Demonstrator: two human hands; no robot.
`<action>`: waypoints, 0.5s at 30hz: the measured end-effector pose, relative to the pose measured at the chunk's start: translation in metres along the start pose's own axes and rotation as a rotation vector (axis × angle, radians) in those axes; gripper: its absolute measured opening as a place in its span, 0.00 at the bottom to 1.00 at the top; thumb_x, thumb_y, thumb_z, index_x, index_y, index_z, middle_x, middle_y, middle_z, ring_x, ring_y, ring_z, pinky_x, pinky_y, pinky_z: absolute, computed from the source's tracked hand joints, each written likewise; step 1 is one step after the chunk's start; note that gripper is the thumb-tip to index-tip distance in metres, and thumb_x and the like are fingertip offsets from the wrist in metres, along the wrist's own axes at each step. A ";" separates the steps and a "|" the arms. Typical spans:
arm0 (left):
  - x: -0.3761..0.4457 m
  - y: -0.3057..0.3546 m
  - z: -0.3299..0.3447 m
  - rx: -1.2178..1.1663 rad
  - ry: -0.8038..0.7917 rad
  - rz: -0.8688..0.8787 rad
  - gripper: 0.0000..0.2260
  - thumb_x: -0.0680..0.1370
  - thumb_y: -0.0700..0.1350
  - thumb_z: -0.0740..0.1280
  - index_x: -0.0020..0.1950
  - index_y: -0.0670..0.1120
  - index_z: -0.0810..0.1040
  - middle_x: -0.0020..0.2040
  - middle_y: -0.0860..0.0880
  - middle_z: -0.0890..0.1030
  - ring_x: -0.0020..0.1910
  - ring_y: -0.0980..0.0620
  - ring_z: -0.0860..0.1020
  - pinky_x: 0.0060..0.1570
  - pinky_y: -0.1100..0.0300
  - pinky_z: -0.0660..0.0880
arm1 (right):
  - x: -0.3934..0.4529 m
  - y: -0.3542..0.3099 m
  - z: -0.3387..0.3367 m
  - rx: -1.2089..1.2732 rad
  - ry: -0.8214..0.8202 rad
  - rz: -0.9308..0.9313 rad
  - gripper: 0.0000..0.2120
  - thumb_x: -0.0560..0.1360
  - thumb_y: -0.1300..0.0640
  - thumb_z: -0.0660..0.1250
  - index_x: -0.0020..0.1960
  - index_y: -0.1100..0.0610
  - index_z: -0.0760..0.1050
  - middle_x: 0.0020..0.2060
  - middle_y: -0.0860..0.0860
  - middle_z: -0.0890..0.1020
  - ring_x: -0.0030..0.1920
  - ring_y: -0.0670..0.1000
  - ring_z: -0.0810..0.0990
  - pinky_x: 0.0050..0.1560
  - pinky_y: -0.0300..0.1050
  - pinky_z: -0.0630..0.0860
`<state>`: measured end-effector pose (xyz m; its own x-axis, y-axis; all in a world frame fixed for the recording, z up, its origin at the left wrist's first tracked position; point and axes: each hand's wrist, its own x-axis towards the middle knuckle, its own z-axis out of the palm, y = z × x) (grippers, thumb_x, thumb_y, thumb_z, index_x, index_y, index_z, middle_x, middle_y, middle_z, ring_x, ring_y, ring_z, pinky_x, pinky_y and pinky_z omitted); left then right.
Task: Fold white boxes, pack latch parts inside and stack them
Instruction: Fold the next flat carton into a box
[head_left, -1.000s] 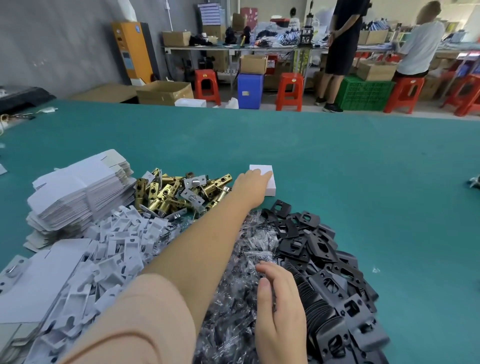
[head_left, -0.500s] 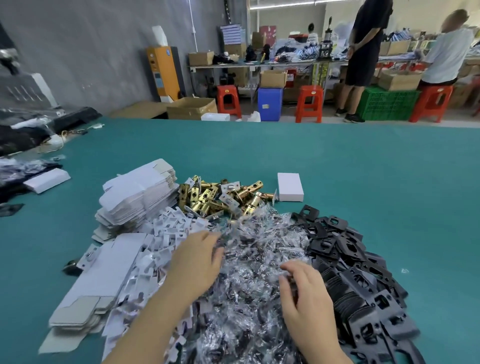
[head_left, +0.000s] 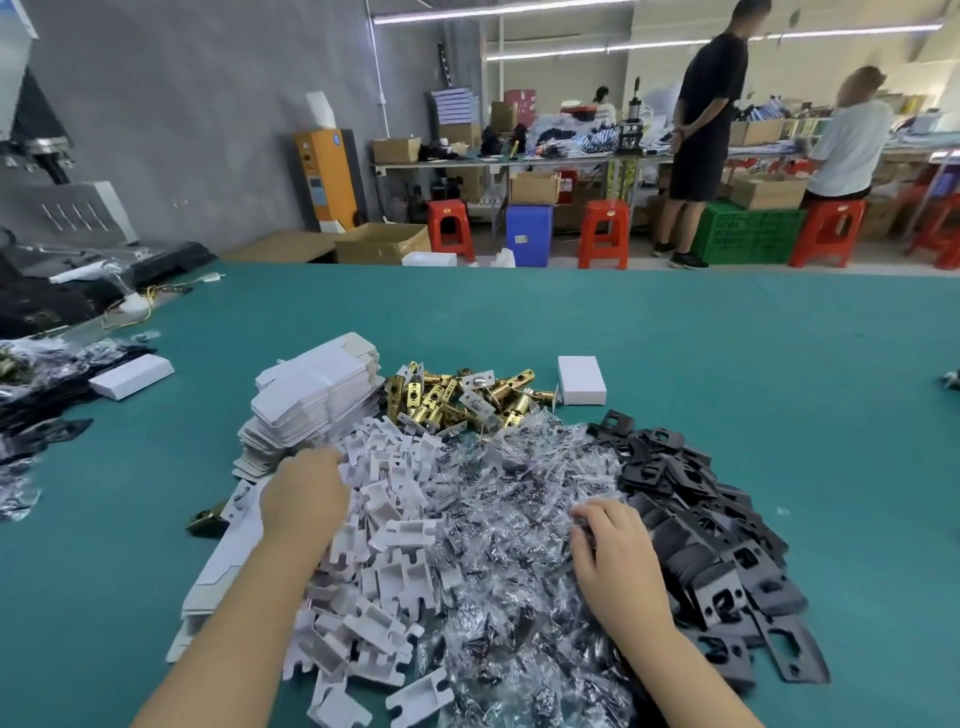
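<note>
While both forearms stretch out over the teal felt-covered table (head_left: 727, 364), the right hand (head_left: 621, 564) lies knuckles-up on the heap of small clear plastic packets (head_left: 514, 519), its fingers curled into the crinkled film, though whether they actually pinch a packet I cannot tell. Just right of it sprawls the pile of flat black metal strike plates (head_left: 727, 561). Over on the other side, the left hand (head_left: 306, 496) sits at the edge of the mound of white plastic insert pieces (head_left: 384, 561), fingertips buried out of sight, grip unclear. Beyond it, the stack of flat unfolded white cardboard boxes (head_left: 317, 400) waits, touching the cluster of brass-coloured latch bolts (head_left: 462, 397). Further right, one folded, closed white box (head_left: 582, 380) rests beside those latches.
</note>
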<state>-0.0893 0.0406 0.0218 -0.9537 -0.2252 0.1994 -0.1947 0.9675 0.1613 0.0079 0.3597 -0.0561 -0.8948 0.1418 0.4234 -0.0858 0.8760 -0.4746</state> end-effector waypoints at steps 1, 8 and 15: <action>0.004 -0.010 -0.001 0.096 -0.082 -0.036 0.13 0.78 0.38 0.63 0.58 0.50 0.81 0.54 0.47 0.83 0.49 0.46 0.80 0.38 0.56 0.72 | 0.000 0.000 0.000 0.002 0.004 0.003 0.09 0.80 0.60 0.70 0.59 0.60 0.82 0.55 0.51 0.82 0.59 0.53 0.78 0.65 0.49 0.75; 0.011 -0.039 0.013 0.200 -0.218 -0.066 0.08 0.78 0.43 0.62 0.55 0.50 0.78 0.55 0.49 0.82 0.53 0.47 0.80 0.46 0.57 0.76 | 0.002 -0.003 0.002 -0.002 -0.001 0.024 0.09 0.81 0.58 0.67 0.60 0.58 0.81 0.56 0.50 0.82 0.61 0.51 0.77 0.68 0.48 0.73; 0.018 -0.041 0.010 0.240 -0.259 0.016 0.12 0.80 0.50 0.65 0.63 0.51 0.76 0.62 0.50 0.80 0.59 0.48 0.79 0.52 0.57 0.77 | 0.002 -0.002 0.004 -0.006 -0.018 0.031 0.11 0.83 0.56 0.64 0.62 0.57 0.79 0.58 0.49 0.80 0.63 0.50 0.74 0.71 0.46 0.70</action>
<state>-0.1006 -0.0018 0.0088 -0.9775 -0.2032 -0.0570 -0.1985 0.9770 -0.0776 0.0046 0.3564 -0.0573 -0.9045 0.1607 0.3950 -0.0555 0.8740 -0.4828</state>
